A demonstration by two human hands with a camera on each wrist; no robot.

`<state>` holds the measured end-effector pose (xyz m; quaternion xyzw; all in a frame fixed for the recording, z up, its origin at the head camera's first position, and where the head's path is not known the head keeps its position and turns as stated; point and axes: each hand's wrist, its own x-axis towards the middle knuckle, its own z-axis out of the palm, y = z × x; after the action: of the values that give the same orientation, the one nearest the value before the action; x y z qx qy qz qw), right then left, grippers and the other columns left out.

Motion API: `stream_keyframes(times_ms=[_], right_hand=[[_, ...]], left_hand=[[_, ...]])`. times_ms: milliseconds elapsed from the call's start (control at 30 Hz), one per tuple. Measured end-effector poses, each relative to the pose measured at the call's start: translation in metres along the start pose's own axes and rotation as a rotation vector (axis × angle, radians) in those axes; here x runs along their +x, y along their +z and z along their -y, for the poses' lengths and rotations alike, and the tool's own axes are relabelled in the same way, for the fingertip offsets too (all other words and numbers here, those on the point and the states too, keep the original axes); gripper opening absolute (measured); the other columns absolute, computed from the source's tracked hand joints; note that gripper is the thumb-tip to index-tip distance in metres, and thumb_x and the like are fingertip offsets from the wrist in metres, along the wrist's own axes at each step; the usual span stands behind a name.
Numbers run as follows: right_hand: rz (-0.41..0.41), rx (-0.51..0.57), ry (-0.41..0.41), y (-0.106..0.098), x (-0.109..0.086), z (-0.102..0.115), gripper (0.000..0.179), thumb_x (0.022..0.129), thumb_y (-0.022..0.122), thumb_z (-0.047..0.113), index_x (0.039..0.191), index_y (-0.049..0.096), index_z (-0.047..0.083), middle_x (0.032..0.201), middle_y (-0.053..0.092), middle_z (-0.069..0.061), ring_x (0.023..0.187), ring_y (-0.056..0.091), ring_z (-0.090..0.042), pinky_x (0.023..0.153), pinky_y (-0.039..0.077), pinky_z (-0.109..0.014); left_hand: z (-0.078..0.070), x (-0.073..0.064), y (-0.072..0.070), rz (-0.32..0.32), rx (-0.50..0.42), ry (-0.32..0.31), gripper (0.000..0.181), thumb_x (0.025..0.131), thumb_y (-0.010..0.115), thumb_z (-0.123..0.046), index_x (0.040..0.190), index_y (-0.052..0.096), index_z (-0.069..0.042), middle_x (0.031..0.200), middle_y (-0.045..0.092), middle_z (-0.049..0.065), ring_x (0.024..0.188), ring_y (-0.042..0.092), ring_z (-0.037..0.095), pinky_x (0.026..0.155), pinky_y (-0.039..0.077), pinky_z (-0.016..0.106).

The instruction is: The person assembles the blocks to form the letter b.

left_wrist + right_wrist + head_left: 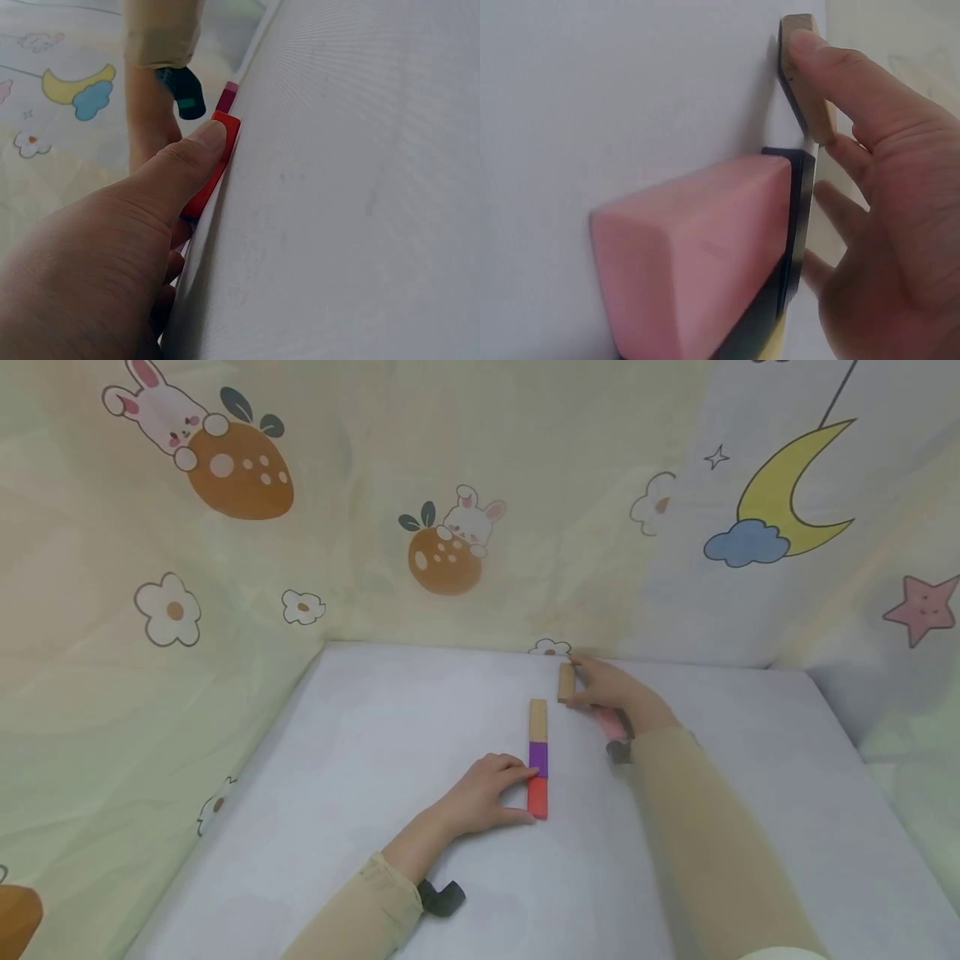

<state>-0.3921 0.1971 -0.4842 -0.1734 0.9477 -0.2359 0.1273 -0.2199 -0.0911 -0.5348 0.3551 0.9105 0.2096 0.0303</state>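
On the white table, a red block (537, 800), a purple block (538, 758) and a plain wooden block (538, 720) stand end to end in one straight row. My left hand (480, 795) holds the red block, its thumb at the near end and its index finger by the seam with the purple one. In the left wrist view the thumb lies on the red block (206, 187). Farther back, my right hand (609, 685) pinches another plain wooden block (566, 683) lengthwise between thumb and fingers, right of the row's far end.
A pink block (611, 723) lies on the table under my right wrist. Beside it in the right wrist view are a dark strip (799, 217) and a bit of yellow. A patterned cloth (360, 560) hangs behind the table's far edge.
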Motion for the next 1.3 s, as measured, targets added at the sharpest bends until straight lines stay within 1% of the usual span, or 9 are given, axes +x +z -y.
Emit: stream_keyframes(times_ms=[167, 267, 400, 500, 633, 800, 867, 1133, 1300], right_hand=[[-0.035, 0.017, 0.0, 0.002, 0.001, 0.008, 0.099, 0.081, 0.077, 0.051, 0.156, 0.026, 0.01, 0.16, 0.029, -0.019, 0.145, 0.03, -0.042, 0.119, 0.025, -0.056], [-0.049, 0.034, -0.008, 0.004, 0.002, 0.014, 0.095, 0.08, 0.077, 0.052, 0.154, 0.031, 0.013, 0.159, 0.033, -0.018, 0.145, 0.032, -0.04, 0.118, 0.027, -0.055], [-0.058, 0.081, -0.035, 0.007, 0.005, 0.021, 0.088, 0.08, 0.08, 0.046, 0.151, 0.037, 0.015, 0.155, 0.039, -0.018, 0.143, 0.035, -0.039, 0.118, 0.028, -0.054], [-0.043, 0.114, -0.042, 0.009, 0.007, 0.026, 0.087, 0.08, 0.081, 0.041, 0.151, 0.038, 0.014, 0.155, 0.039, -0.019, 0.144, 0.034, -0.039, 0.118, 0.027, -0.054], [-0.026, 0.125, -0.027, 0.011, 0.009, 0.03, 0.086, 0.082, 0.079, 0.039, 0.152, 0.036, 0.014, 0.159, 0.033, -0.016, 0.146, 0.03, -0.038, 0.12, 0.024, -0.053], [-0.025, 0.116, -0.067, 0.013, 0.012, 0.033, 0.081, 0.083, 0.079, 0.034, 0.149, 0.04, 0.007, 0.161, 0.028, -0.016, 0.148, 0.027, -0.038, 0.121, 0.021, -0.051], [-0.022, 0.135, -0.07, 0.014, 0.013, 0.033, 0.08, 0.083, 0.079, 0.033, 0.149, 0.041, 0.006, 0.162, 0.026, -0.016, 0.149, 0.025, -0.037, 0.122, 0.019, -0.05], [0.006, 0.128, -0.073, 0.015, 0.016, 0.033, 0.079, 0.086, 0.076, 0.034, 0.151, 0.038, 0.01, 0.161, 0.028, -0.017, 0.148, 0.026, -0.037, 0.122, 0.018, -0.052], [0.005, 0.147, -0.028, 0.021, 0.016, 0.029, 0.072, 0.092, 0.067, 0.032, 0.154, 0.035, 0.014, 0.162, 0.027, -0.012, 0.15, 0.022, -0.034, 0.123, 0.016, -0.052]], left_hand=[[0.0, 0.0, 0.0, -0.012, 0.011, 0.017, 0.072, 0.083, 0.068, -0.063, 0.144, 0.052, -0.029, 0.135, 0.055, -0.006, 0.126, 0.048, 0.015, 0.11, 0.039, 0.034], [0.0, 0.0, -0.001, -0.01, 0.008, 0.017, 0.072, 0.083, 0.068, -0.063, 0.144, 0.052, -0.029, 0.135, 0.055, -0.006, 0.126, 0.048, 0.015, 0.111, 0.039, 0.034], [-0.001, -0.001, -0.002, -0.01, -0.003, 0.008, 0.071, 0.083, 0.07, -0.061, 0.143, 0.052, -0.029, 0.134, 0.055, -0.005, 0.126, 0.048, 0.015, 0.11, 0.04, 0.035], [-0.001, 0.0, -0.002, -0.012, -0.002, 0.01, 0.071, 0.083, 0.07, -0.06, 0.143, 0.053, -0.028, 0.134, 0.055, -0.005, 0.126, 0.049, 0.016, 0.11, 0.04, 0.035], [-0.001, 0.001, -0.001, -0.011, 0.009, 0.013, 0.072, 0.082, 0.07, -0.061, 0.144, 0.052, -0.028, 0.135, 0.055, -0.005, 0.127, 0.048, 0.015, 0.111, 0.039, 0.034], [-0.001, 0.001, 0.0, -0.005, 0.008, 0.006, 0.072, 0.083, 0.069, -0.062, 0.144, 0.052, -0.029, 0.135, 0.055, -0.005, 0.126, 0.049, 0.015, 0.11, 0.039, 0.034], [-0.001, 0.001, -0.001, -0.002, 0.004, 0.006, 0.072, 0.082, 0.069, -0.062, 0.144, 0.052, -0.029, 0.135, 0.055, -0.005, 0.126, 0.049, 0.015, 0.11, 0.039, 0.034], [-0.001, 0.001, -0.001, -0.009, 0.006, 0.009, 0.071, 0.083, 0.07, -0.06, 0.143, 0.053, -0.028, 0.135, 0.055, -0.005, 0.126, 0.048, 0.015, 0.111, 0.039, 0.035], [-0.001, 0.001, 0.0, -0.014, 0.01, 0.017, 0.071, 0.083, 0.07, -0.06, 0.143, 0.053, -0.028, 0.134, 0.056, -0.005, 0.124, 0.049, 0.015, 0.109, 0.039, 0.034]])
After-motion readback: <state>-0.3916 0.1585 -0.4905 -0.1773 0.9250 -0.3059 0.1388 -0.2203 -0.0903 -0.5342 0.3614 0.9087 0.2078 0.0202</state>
